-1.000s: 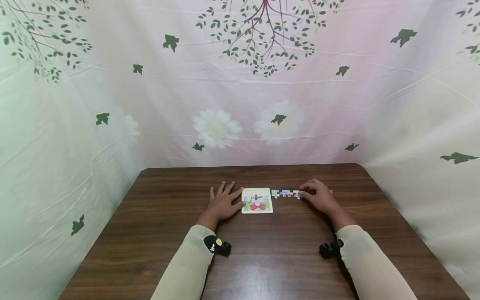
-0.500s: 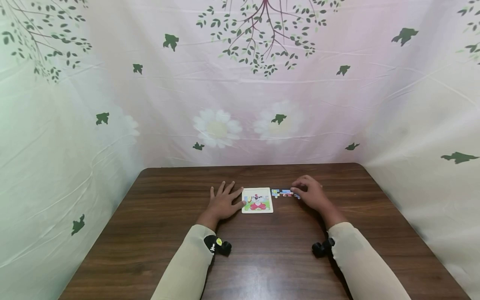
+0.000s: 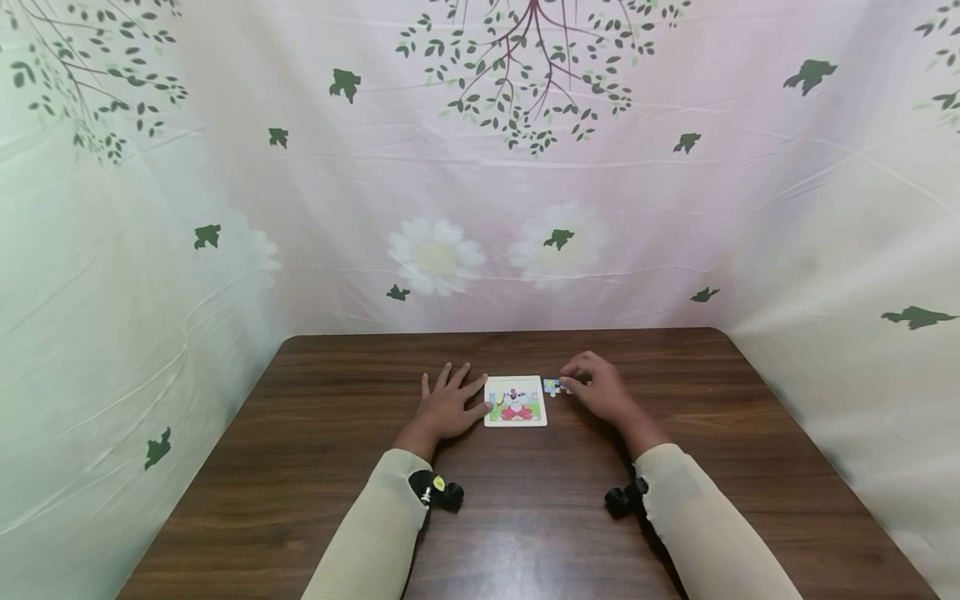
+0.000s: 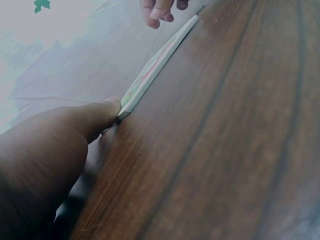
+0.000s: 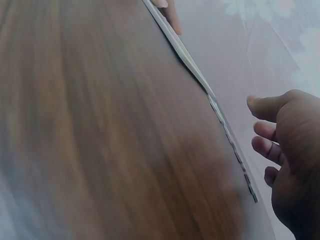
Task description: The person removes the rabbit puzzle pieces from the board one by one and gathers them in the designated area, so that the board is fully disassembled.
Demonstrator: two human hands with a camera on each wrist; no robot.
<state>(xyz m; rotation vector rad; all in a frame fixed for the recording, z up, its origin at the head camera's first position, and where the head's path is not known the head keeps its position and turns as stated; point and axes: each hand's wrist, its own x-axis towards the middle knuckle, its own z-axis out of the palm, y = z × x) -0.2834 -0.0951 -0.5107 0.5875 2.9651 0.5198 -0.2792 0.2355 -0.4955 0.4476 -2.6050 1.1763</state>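
White puzzle (image 3: 516,404) between hands (image 3: 444,411), right (image 3: 602,392) seemingly above pieces (image 3: 552,387)

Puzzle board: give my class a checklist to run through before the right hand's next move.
1. Puzzle board flat on the table: ok.
2. Left hand touching the puzzle board: ok, its thumb is at the edge.
3. Pieces lying beside the puzzle board: ok.
4. Right hand holding a piece: not ok, its fingers look empty.
5. Number of pieces: cannot tell, the right hand partly covers them from the head view.
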